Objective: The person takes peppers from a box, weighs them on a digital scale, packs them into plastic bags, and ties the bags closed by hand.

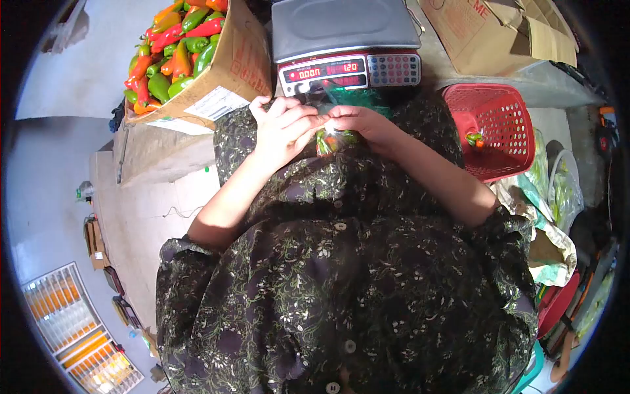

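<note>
A clear plastic bag of small red and green peppers [328, 142] sits in my lap, against the dark floral clothing. My left hand [287, 128] pinches the gathered top of the bag, its index finger raised apart from the others. From the other side, my right hand [369, 126] closes thumb and fingers on the same gathered neck. The fingertips of both hands nearly meet there, and the exact grip is partly hidden. Just beyond the hands stands a digital weighing scale [348, 29] with lit red figures. Some green plastic [357, 98] lies between the scale and my hands.
An open cardboard box [246, 56] heaped with red, green and orange peppers stands left of the scale. To the right is a red plastic basket [489, 95] with a few peppers inside. Another cardboard box [485, 33] sits at the upper right, and bagged green vegetables [563, 190] beside the basket.
</note>
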Demonstrator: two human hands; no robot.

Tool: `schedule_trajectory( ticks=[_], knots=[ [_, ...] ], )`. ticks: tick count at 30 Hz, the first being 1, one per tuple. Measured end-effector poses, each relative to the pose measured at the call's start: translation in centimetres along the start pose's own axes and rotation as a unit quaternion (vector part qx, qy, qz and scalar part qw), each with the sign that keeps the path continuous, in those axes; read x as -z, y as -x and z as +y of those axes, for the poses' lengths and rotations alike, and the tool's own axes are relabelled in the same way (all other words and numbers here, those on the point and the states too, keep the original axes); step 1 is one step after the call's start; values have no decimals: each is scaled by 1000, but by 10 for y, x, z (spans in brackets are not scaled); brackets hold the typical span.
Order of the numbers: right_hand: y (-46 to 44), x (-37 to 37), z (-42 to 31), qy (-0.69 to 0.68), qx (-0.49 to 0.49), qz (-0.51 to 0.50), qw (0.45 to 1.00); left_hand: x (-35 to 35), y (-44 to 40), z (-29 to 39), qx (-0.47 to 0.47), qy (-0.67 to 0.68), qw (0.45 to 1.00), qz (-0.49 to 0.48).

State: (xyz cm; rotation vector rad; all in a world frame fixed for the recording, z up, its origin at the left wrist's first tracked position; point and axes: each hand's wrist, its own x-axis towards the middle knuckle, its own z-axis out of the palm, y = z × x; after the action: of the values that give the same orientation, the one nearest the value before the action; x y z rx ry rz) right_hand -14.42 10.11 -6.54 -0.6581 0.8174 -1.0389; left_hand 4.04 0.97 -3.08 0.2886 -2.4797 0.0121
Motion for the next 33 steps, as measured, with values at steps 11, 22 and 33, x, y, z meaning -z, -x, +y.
schedule_trajectory(
  ticks=[11, 22, 33],
  knots=[
    [2, -5, -2, 6, 10, 5, 1000, -1, -2, 5, 5, 8, 1000, -14],
    [-6, -6, -3, 214, 106, 14, 971, -8, -1, 3, 196, 147, 969, -25],
    [-8, -2, 4, 187, 107, 34, 976, -23, 9, 4, 297, 558, 770, -82]
  ],
)
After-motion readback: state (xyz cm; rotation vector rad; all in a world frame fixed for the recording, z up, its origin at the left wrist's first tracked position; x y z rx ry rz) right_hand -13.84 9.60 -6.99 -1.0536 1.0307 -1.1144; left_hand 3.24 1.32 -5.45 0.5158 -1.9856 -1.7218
